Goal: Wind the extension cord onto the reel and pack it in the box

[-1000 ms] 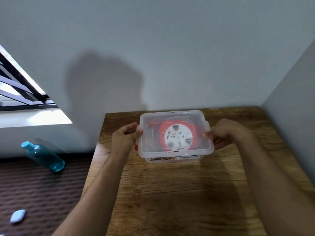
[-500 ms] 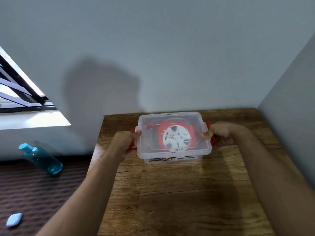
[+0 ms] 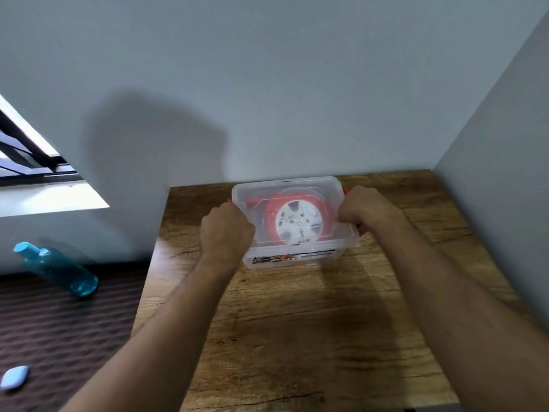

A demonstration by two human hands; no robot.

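A clear plastic box [image 3: 292, 257] with its lid on stands at the far middle of the wooden table [image 3: 312, 337]. Through the lid I see the red cord reel [image 3: 297, 221] with its white hub lying flat inside. My left hand [image 3: 227, 231] is curled over the box's left side, covering the red latch there. My right hand [image 3: 367, 209] is curled over the right side, with a bit of red latch [image 3: 345, 191] showing beside it. Both hands press against the lid's edges.
The table fits into a corner, with a wall close behind the box and another along the right. On the dark floor to the left lie a blue bottle [image 3: 56, 269] and a small pale object [image 3: 15, 379]. A window [image 3: 26, 156] is at far left.
Both hands have shifted from the lid's corners onto the side latches and closed more tightly over them. The view has tilted down a little; the box stays in place.
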